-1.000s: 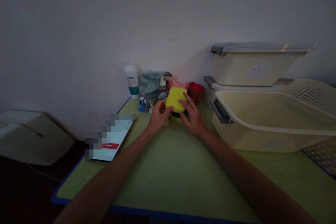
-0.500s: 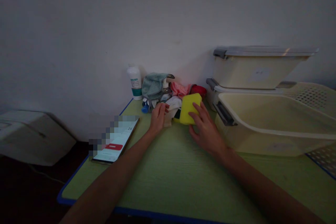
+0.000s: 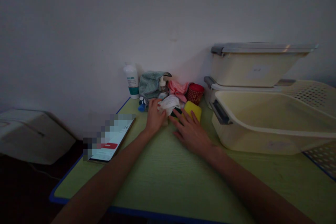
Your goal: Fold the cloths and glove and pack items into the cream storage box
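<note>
In the head view, my left hand is at the near side of a small pile, thumb and fingers apart beside a crumpled white wrapper or cloth. My right hand lies open, fingers spread, in front of a yellow sponge; whether it touches the sponge I cannot tell. A dark green pad shows between its fingertips and the white piece. A beige item is mostly hidden by my left hand. Behind stand a pump bottle, a grey-green cloth, a pink cloth and a red basket-like cup.
A white bottle stands at the back left, near a blue-capped item. A phone lies on the green table. At right, an open cream bin stands before stacked lidded boxes and a perforated basket.
The yellow sponge, earlier upright under my right fingers, now sits lower in the pile. My right hand has shifted left, uncovering the red cup. My left thumb and fingers have spread.
</note>
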`<state>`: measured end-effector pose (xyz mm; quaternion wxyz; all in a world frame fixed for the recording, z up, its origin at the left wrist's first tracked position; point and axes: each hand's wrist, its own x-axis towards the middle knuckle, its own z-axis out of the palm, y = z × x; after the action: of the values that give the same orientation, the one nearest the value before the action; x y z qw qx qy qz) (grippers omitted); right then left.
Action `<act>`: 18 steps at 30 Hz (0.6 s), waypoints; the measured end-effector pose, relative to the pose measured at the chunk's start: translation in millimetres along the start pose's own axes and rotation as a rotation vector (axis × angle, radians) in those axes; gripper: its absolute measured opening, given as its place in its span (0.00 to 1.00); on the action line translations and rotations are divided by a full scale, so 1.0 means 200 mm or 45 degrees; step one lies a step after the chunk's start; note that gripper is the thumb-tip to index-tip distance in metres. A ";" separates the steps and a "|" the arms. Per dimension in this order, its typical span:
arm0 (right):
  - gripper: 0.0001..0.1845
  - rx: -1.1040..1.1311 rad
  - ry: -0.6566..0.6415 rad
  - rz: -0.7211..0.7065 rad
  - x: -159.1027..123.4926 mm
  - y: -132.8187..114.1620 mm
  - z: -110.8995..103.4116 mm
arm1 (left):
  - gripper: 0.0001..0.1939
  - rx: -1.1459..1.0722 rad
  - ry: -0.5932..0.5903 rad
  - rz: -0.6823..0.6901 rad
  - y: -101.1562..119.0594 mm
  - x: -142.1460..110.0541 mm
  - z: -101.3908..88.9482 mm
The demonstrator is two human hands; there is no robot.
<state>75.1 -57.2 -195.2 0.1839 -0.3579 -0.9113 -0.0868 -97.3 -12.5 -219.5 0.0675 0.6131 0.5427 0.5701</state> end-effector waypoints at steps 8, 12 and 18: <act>0.16 -0.095 -0.086 0.189 0.00 0.03 -0.03 | 0.27 0.464 -0.416 0.223 0.01 -0.02 0.01; 0.15 -0.107 -0.084 0.229 -0.01 0.04 -0.05 | 0.23 0.401 -0.404 0.147 0.02 -0.01 0.02; 0.14 -0.101 -0.094 0.216 -0.01 0.05 -0.03 | 0.08 0.098 -0.348 -0.120 0.00 0.03 0.03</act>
<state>84.9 -53.3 -191.2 0.1424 -0.4438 -0.8798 -0.0938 -94.5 -5.2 -218.2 0.1440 0.6610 0.5782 0.4561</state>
